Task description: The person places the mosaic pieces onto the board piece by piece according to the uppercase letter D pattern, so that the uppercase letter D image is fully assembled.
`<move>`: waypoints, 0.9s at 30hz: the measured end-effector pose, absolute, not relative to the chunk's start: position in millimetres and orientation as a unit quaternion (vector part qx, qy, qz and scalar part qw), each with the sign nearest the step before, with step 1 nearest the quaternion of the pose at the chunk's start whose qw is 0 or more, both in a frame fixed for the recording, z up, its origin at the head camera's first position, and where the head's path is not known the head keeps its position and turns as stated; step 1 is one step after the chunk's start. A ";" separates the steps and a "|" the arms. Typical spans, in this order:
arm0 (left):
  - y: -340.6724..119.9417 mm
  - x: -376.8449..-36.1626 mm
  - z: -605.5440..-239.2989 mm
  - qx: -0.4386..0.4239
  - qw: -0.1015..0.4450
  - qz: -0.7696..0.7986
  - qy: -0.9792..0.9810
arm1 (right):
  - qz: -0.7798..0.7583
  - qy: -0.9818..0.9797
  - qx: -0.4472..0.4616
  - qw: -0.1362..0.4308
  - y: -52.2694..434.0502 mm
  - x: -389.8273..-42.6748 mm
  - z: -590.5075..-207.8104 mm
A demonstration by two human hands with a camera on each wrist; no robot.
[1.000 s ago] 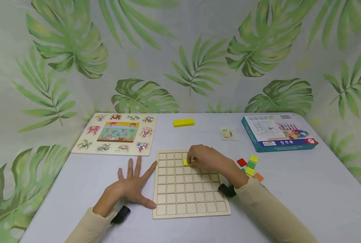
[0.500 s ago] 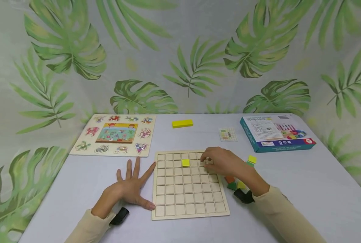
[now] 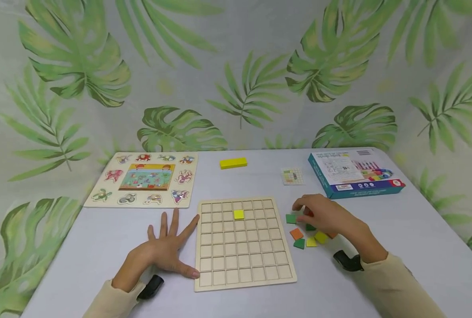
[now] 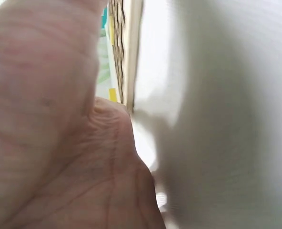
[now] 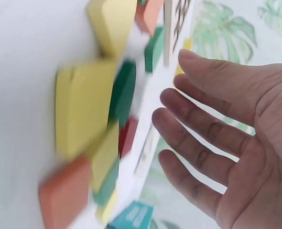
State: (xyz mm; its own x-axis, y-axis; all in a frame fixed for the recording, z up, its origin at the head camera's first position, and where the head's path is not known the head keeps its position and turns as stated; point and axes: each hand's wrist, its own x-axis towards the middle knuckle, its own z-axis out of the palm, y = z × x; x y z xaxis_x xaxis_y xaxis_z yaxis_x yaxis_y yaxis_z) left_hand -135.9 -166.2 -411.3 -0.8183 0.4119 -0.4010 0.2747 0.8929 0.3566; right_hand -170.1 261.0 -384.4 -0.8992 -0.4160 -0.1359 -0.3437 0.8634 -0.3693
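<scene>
A pale wooden grid board [image 3: 245, 285] lies flat on the table, with one yellow square tile [image 3: 239, 214] in its upper part. My left hand [image 3: 162, 251] is spread beside the board, its thumb and index finger touching the left edge. Over the loose tiles to the right of the board hovers my right hand [image 3: 331, 215], fingers slightly bent and nothing between them. Beneath and around it lie a green tile [image 3: 291, 219], an orange tile [image 3: 296, 234], a yellow tile [image 3: 311, 242] and several others. The right wrist view also shows a red tile [image 5: 128, 136] among them.
At the back left lies an animal peg puzzle [image 3: 140, 199]. A yellow block [image 3: 233, 163] and a small pattern card [image 3: 293, 176] sit behind the board. The teal box [image 3: 356, 174] stands at the back right, and a leaf-print cloth hangs behind the table.
My right hand has let go of the yellow tile on the board and moved right, over the loose tiles. My left hand has kept its place at the board's edge.
</scene>
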 end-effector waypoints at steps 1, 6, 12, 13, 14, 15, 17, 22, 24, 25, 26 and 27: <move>-165.9 -135.6 -410.2 0.184 0.239 0.143 0.943 | -0.172 0.960 -0.193 0.107 265.8 -170.5 -383.4; -164.6 -132.5 -408.1 0.194 0.243 0.145 0.939 | -0.183 0.961 -0.163 0.130 286.4 -168.9 -381.7; -162.3 -130.1 -408.0 0.199 0.231 0.134 0.943 | -0.185 0.961 -0.136 0.156 299.8 -168.5 -377.7; -162.1 -129.7 -408.8 0.199 0.229 0.133 0.944 | -0.187 0.961 -0.131 0.159 301.2 -168.5 -377.9; -161.8 -129.5 -409.5 0.198 0.228 0.133 0.944 | -0.188 0.960 -0.128 0.162 302.5 -168.7 -378.0; -161.6 -129.6 -410.3 0.197 0.227 0.133 0.944 | -0.189 0.960 -0.124 0.165 303.9 -169.0 -378.2; -160.8 -130.1 -411.2 0.196 0.225 0.132 0.945 | -0.192 0.960 -0.119 0.167 306.8 -169.9 -379.0; -159.2 -130.6 -413.7 0.195 0.230 0.137 0.943 | -0.188 0.960 -0.125 0.163 313.1 -173.4 -382.8; -158.8 -130.3 -413.8 0.197 0.233 0.141 0.942 | -0.186 0.961 -0.128 0.160 314.5 -174.5 -384.4; -158.6 -130.3 -413.7 0.197 0.235 0.142 0.941 | -0.185 0.961 -0.128 0.159 314.9 -174.9 -385.1; -158.4 -130.3 -413.4 0.197 0.237 0.143 0.940 | -0.183 0.962 -0.128 0.159 315.1 -175.1 -385.6; -158.3 -130.4 -413.2 0.198 0.239 0.143 0.940 | -0.183 0.962 -0.129 0.159 315.2 -175.2 -386.2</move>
